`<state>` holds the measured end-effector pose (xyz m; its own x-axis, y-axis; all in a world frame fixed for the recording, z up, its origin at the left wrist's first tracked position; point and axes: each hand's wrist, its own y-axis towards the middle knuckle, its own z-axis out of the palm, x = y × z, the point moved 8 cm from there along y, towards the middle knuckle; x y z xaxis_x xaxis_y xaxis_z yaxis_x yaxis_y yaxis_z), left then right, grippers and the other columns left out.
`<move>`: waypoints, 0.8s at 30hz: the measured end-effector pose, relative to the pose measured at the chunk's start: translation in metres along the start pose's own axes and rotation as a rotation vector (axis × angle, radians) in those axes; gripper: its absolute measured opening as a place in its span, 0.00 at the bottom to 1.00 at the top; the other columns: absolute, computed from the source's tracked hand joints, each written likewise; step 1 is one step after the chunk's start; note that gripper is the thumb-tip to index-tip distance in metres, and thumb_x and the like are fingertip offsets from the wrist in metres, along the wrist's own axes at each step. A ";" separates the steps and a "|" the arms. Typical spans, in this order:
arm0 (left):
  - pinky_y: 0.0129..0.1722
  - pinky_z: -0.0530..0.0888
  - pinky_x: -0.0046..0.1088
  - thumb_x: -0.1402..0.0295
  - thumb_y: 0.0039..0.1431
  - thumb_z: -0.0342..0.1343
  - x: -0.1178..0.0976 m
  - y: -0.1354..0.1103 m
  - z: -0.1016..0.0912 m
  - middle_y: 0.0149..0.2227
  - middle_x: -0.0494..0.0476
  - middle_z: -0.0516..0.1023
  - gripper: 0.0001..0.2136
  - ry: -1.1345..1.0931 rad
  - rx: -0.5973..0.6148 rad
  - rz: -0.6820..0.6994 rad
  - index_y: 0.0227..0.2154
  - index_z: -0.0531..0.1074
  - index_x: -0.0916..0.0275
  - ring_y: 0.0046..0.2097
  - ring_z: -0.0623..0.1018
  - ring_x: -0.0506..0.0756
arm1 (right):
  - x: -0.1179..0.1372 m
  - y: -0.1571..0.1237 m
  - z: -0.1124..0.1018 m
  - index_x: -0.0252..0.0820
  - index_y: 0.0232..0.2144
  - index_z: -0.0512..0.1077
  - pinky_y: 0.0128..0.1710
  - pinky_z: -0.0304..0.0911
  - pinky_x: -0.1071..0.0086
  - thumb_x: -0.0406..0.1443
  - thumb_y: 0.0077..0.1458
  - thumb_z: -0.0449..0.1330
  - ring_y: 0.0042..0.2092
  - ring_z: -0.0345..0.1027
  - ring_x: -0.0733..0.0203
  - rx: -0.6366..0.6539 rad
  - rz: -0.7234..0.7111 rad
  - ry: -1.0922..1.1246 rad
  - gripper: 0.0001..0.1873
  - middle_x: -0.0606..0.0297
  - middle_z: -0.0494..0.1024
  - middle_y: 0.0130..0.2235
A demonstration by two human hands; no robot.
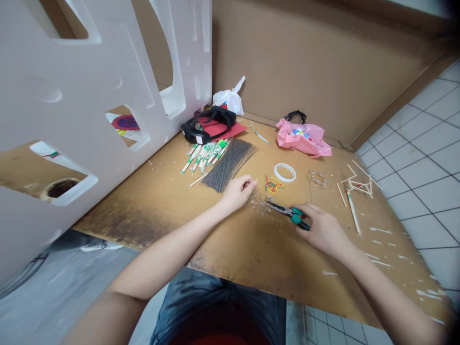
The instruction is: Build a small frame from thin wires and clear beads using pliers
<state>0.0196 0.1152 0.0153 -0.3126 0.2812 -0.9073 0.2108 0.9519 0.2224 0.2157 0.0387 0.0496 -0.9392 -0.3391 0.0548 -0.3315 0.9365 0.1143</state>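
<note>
My left hand point(237, 193) is closed in a pinch above the table; what sits between its fingertips is too small to make out. Just below those fingertips is a tangle of thin wire with small clear and bluish beads point(259, 202). My right hand point(323, 229) grips long-nose pliers point(287, 211) with green and black handles. The pliers' tips point left and reach the beaded wire; whether the jaws hold it cannot be seen. Red, yellow and green rubber bands point(273, 185) lie behind the pliers, close to a white roll of tape point(285, 172).
Dark thin rods point(230, 165) lie beside wrapped chopsticks point(203, 157) and a black headset point(210, 125). A pink bag point(304, 138) and a white bag point(230, 101) stand at the back. Another beaded wire point(316, 179) and a stick frame point(355, 184) are right. A white plastic panel point(89, 105) rises left.
</note>
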 end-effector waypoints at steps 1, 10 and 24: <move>0.27 0.55 0.23 0.64 0.57 0.48 0.002 0.001 -0.001 0.19 0.45 0.56 0.12 -0.037 -0.015 -0.018 0.21 0.61 0.63 0.24 0.58 0.47 | -0.007 -0.003 0.003 0.43 0.43 0.70 0.35 0.65 0.66 0.35 0.46 0.57 0.39 0.72 0.58 -0.033 0.015 -0.001 0.19 0.62 0.78 0.41; 0.26 0.57 0.22 0.62 0.57 0.50 -0.002 -0.004 0.013 0.19 0.45 0.58 0.12 -0.155 0.095 -0.026 0.22 0.62 0.63 0.24 0.59 0.47 | -0.063 -0.017 0.038 0.43 0.41 0.72 0.33 0.65 0.62 0.44 0.52 0.57 0.41 0.68 0.52 -0.220 0.100 -0.146 0.16 0.58 0.75 0.38; 0.32 0.61 0.23 0.64 0.61 0.47 -0.038 -0.032 0.043 0.29 0.53 0.73 0.11 0.273 0.501 0.358 0.27 0.69 0.62 0.32 0.71 0.50 | -0.021 -0.002 0.019 0.41 0.38 0.74 0.35 0.64 0.65 0.42 0.60 0.50 0.35 0.69 0.59 -0.147 0.111 0.572 0.16 0.57 0.77 0.38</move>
<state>0.0649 0.0692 0.0271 -0.3525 0.6521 -0.6712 0.7284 0.6415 0.2407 0.2340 0.0457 0.0295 -0.7564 -0.2720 0.5949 -0.1795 0.9608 0.2112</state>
